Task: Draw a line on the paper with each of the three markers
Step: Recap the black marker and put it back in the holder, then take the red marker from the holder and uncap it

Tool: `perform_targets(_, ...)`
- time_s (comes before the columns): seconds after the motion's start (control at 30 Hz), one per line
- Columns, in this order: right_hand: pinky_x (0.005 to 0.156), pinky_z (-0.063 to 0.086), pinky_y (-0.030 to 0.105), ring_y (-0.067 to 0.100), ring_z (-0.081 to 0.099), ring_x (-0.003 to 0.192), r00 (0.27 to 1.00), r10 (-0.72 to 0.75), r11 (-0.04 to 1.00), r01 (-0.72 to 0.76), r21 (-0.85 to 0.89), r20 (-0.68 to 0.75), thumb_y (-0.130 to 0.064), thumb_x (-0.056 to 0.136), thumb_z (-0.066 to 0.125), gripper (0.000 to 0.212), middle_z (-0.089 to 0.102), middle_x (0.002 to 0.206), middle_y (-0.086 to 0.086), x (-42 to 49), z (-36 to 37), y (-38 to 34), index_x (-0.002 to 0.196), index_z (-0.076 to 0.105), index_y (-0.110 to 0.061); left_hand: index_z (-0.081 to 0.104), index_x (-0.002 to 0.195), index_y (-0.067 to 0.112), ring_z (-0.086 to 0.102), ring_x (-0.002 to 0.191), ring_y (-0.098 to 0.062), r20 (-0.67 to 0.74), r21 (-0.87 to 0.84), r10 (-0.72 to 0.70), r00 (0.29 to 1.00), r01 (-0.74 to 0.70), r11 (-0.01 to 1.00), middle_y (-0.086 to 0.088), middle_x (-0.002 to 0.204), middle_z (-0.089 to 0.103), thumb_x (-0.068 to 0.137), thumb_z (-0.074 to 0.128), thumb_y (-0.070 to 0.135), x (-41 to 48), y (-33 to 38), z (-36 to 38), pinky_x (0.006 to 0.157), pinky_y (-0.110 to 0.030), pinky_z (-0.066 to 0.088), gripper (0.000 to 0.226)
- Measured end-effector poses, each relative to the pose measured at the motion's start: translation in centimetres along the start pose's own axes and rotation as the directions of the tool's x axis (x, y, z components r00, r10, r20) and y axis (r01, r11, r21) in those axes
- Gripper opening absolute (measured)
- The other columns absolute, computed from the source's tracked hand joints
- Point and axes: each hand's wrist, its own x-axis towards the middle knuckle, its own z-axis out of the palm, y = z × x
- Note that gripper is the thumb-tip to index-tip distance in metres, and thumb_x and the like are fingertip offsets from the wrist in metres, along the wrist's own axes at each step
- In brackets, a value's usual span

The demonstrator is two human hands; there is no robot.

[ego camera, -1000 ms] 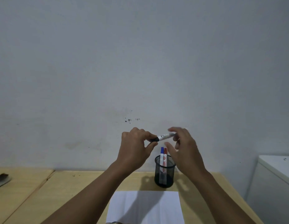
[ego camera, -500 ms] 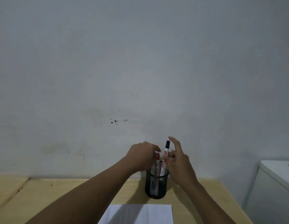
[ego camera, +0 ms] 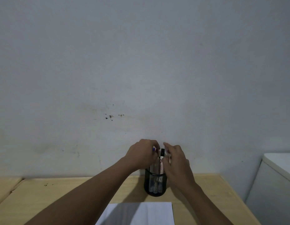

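A black mesh pen cup (ego camera: 154, 191) stands on the wooden table, just beyond a white sheet of paper (ego camera: 150, 213). The black-capped marker (ego camera: 162, 152) stands upright in the cup. My right hand (ego camera: 175, 163) is beside it with fingers spread, off its cap. My left hand (ego camera: 143, 155) hovers over the cup's left side, its fingers curled around the top of the blue marker (ego camera: 153, 149), of which only the cap tip shows. More marker barrels show through the mesh. The red marker's cap is hidden behind my hands.
The wooden table (ego camera: 59, 192) runs along a grey wall. A white cabinet (ego camera: 274, 184) stands off the table's right edge. My left forearm's shadow falls across the paper.
My right hand turned the black marker upright and lowered it into the cup, then spread its fingers. My left hand moved from the marker's cap down onto the blue marker.
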Motion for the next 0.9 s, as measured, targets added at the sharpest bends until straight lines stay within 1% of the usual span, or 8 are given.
perform_targets(0.1, 0.092, 0.049, 0.046, 0.021, 0.059, 0.102, 0.998, 0.037, 0.995, -0.032, 0.090, -0.058, -0.022, 0.096, 0.044, 0.052, 0.051, 0.120, -0.006, -0.1, -0.5, -0.4, 0.145, 0.041, -0.036, 0.068, 0.106, 0.023, 0.060, 0.088, -0.021, -0.080, -0.043, 0.016, 0.997, -0.019, 0.999, -0.004, 0.103, 0.060, 0.091, 0.060, 0.030, -0.7, 0.0, -0.2, 0.070, -0.032, 0.049, 0.018)
perform_targets(0.3, 0.095, 0.050, 0.051, 0.010, 0.058, 0.095, 0.991, 0.048, 0.981, -0.023, 0.190, -0.127, -0.018, 0.097, 0.051, 0.042, 0.053, 0.110, -0.011, -0.3, -1.8, -1.9, 0.137, 0.051, -0.032, 0.071, 0.098, 0.020, 0.065, 0.075, -0.007, -0.081, -0.254, -0.046, 0.996, 0.024, 0.967, 0.008, 0.094, 0.073, 0.088, 0.070, 0.023, -2.0, 0.2, -1.3, 0.078, -0.037, 0.059, 0.010)
perform_targets(0.4, 0.085, 0.056, 0.037, 0.014, 0.060, 0.094, 0.997, 0.036, 0.958, -0.014, 0.286, -0.069, -0.023, 0.095, 0.061, 0.032, 0.059, 0.105, -0.011, -0.6, -3.0, -3.3, 0.125, 0.057, -0.035, 0.072, 0.111, 0.016, 0.065, 0.080, -0.006, -0.195, -0.330, -0.070, 0.978, 0.002, 0.944, 0.003, 0.100, 0.076, 0.091, 0.066, 0.022, -2.8, 1.0, -3.6, 0.083, -0.027, 0.054, 0.021)
perform_targets(0.53, 0.072, 0.052, 0.014, 0.006, 0.067, 0.094, 0.992, -0.006, 0.949, -0.035, 0.312, 0.128, -0.023, 0.089, 0.074, 0.027, 0.071, 0.102, -0.007, -0.9, -4.4, -5.6, 0.115, 0.068, -0.023, 0.077, 0.101, 0.018, 0.065, 0.082, -0.005, -0.319, -0.570, -0.226, 0.920, 0.004, 0.821, 0.005, 0.094, 0.077, 0.091, 0.067, 0.019, -4.1, 1.3, -8.8, 0.073, -0.021, 0.048, 0.015)
perform_targets(0.6, 0.073, 0.057, 0.018, 0.017, 0.073, 0.089, 0.993, 0.041, 0.880, -0.087, 0.466, 0.108, -0.013, 0.088, 0.075, 0.017, 0.076, 0.095, 0.001, -1.2, -5.0, -7.1, 0.105, 0.074, -0.010, 0.078, 0.096, 0.016, 0.061, 0.071, -0.005, -0.335, -0.701, -0.320, 0.886, -0.008, 0.713, 0.003, 0.087, 0.076, 0.091, 0.067, 0.016, -5.4, 1.1, -11.2, 0.069, -0.023, 0.048, 0.011)
perform_targets(0.73, 0.072, 0.059, 0.038, 0.023, 0.070, 0.077, 0.980, 0.178, 0.568, -0.180, 0.803, 0.093, -0.014, 0.089, 0.073, 0.013, 0.077, 0.086, 0.009, -2.2, -6.6, -11.0, 0.098, 0.072, -0.003, 0.077, 0.090, 0.009, 0.050, 0.057, -0.010, -0.266, -0.832, -0.431, 0.862, 0.020, 0.554, 0.001, 0.075, 0.071, 0.091, 0.068, 0.017, -9.1, 0.3, -14.1, 0.044, -0.013, 0.040, 0.012)
perform_targets(0.83, 0.070, 0.058, 0.035, 0.018, 0.071, 0.080, 0.976, 0.075, 0.699, -0.199, 0.687, 0.207, -0.033, 0.083, 0.078, 0.026, 0.076, 0.095, 0.007, -3.4, -6.3, -13.2, 0.100, 0.075, -0.013, 0.077, 0.090, 0.013, 0.047, 0.061, -0.015, -0.245, -0.883, -0.496, 0.833, 0.020, 0.469, 0.001, 0.079, 0.072, 0.090, 0.070, 0.022, -11.6, -0.2, -14.8, 0.048, -0.019, 0.038, 0.012)
perform_targets(0.9, 0.066, 0.058, 0.030, 0.016, 0.072, 0.075, 0.952, 0.004, 0.745, -0.207, 0.634, 0.306, -0.028, 0.080, 0.083, 0.026, 0.077, 0.090, 0.006, -4.3, -5.7, -14.5, 0.100, 0.076, -0.014, 0.077, 0.089, 0.015, 0.047, 0.063, -0.016, -0.238, -0.913, -0.543, 0.805, 0.006, 0.409, 0.003, 0.078, 0.074, 0.089, 0.071, 0.024, -12.8, -0.3, -15.2, 0.053, -0.023, 0.038, 0.011)
